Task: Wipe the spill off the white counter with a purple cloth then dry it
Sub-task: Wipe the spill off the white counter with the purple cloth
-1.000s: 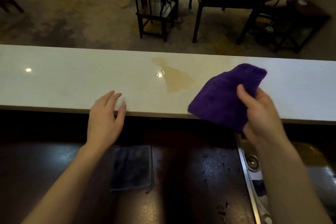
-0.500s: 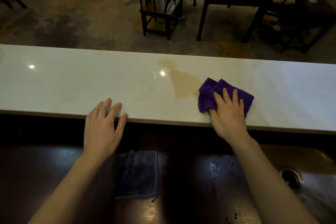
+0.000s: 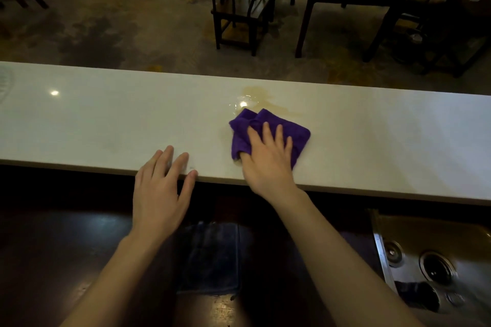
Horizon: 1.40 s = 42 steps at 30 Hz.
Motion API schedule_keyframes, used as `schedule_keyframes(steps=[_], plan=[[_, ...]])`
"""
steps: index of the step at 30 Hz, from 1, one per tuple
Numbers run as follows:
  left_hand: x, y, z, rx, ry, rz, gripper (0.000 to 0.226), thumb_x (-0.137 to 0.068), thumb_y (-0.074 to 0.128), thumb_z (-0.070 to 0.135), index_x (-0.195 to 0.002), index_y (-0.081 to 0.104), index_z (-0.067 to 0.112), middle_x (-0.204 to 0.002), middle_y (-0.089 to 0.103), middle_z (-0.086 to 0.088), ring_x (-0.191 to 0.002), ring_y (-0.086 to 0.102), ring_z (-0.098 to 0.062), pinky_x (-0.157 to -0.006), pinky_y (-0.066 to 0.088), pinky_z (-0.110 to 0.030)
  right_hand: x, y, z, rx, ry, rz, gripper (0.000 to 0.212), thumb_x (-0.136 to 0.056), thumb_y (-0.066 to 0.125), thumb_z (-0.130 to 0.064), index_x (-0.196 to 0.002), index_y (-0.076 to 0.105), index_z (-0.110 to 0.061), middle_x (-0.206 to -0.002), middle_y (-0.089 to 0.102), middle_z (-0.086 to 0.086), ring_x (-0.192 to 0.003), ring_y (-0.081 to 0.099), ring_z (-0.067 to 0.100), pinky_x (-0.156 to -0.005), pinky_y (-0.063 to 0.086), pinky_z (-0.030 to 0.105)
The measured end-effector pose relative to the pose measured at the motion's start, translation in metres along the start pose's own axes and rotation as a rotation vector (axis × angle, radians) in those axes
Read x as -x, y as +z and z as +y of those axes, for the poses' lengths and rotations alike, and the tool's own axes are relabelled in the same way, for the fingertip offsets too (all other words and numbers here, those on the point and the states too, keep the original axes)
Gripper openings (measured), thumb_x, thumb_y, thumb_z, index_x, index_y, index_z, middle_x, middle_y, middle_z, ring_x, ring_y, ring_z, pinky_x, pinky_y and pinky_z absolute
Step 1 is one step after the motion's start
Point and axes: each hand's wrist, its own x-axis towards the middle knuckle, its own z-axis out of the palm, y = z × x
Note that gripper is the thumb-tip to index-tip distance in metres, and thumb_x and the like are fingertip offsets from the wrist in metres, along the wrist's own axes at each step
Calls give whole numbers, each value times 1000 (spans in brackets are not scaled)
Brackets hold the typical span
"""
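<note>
Pressing flat on the purple cloth [image 3: 268,130], the right hand [image 3: 265,159] has spread fingers on top and its thumb tucked under the cloth's near-left edge, so the grip is a loose, open-palmed hold pinning the cloth rather than a pinch. A second ago the cloth was lifted off the bench [image 3: 106,119]; half a second ago it was set down just right of the spill [image 3: 261,98]; now it has slid left and lies on the spill's near part. Only the far portion of the yellowish puddle still shows beyond the cloth, touching its far edge. That suggests the wiping stroke has just begun and most of the task remains, drying included. The cloth is folded into a rough diamond, its long axis running from near-left of the spill toward the right, with two folded corners pointing at the spill. The left hand [image 3: 162,188] rests empty, fingers open, on the bench edge, left of the cloth.
</note>
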Motion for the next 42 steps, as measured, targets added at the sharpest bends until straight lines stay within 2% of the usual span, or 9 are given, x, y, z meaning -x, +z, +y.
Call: schedule_keyframes(steps=[5,9,11,15,23,30,37,42], plan=[[0,2,-1,0,4,14,49,-97,43,44,-137,55,18,-150,48,-14,-140,40,-32,-111,34,-47,-6,17,-23,85,-73,-23,64,-100,42,-41,-158,19,-27,-169,5,19,-153,-8,47,-121,-6,64],[1,3,-3,-7,11,17,51,-98,41,46,-138,54,18,-151,47,-13,-142,39,-31,-112,33,-46,-7,27,-26,245,-281,-76,62,-100,41,-46,-157,19,-34,-170,0,13,-153,-9,46,-120,-4,67],[1,4,-3,-15,13,15,51,-98,40,47,-139,53,18,-152,47,-13,-142,38,-30,-112,33,-46,-9,26,-18,281,-357,-96,61,-100,41,-46,-157,20,-36,-171,3,8,-154,-9,42,-121,-4,65],[0,3,-2,-26,10,20,51,-98,40,46,-138,54,18,-151,48,-13,-141,40,-32,-111,33,-47,-15,12,4,259,-384,-112,58,-101,42,-40,-156,24,-35,-171,7,4,-156,-6,35,-123,-5,58],[2,7,-4,-18,16,40,50,-98,40,45,-138,54,18,-151,48,-13,-142,38,-32,-112,33,-47,-21,-27,73,275,-176,-82,58,-101,44,-35,-156,25,-36,-171,8,0,-157,-2,32,-124,0,57],[2,8,-5,-23,21,41,51,-98,41,45,-138,54,18,-151,47,-14,-143,38,-32,-112,33,-48,-36,-49,127,249,102,-20,55,-104,39,-43,-156,22,-35,-171,11,3,-156,4,35,-123,2,60],[1,7,-5,-32,19,39,51,-98,41,46,-139,55,18,-151,48,-12,-143,38,-31,-112,33,-48,-62,-47,119,275,232,49,57,-105,38,-42,-157,20,-31,-171,10,6,-155,2,39,-123,1,62],[1,5,-5,-49,21,19,51,-98,41,47,-140,54,19,-152,47,-10,-144,38,-30,-112,32,-46,-92,-38,94,207,250,60,57,-105,40,-39,-157,20,-30,-170,12,8,-155,1,42,-121,1,66]])
